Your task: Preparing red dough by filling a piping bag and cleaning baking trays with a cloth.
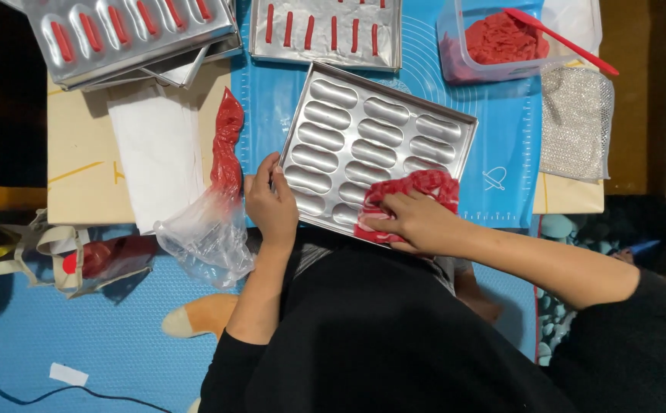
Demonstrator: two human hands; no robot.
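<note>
While hands grip tray (pixel 379 138): piping bag (pixel 226 145) beside.

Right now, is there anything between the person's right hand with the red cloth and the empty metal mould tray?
Nothing visible. The right hand presses the red cloth straight onto the near right corner of the mould tray, and the left hand holds the tray's near left edge. The red-filled piping bag lies off to the left, apart from the tray.
</note>
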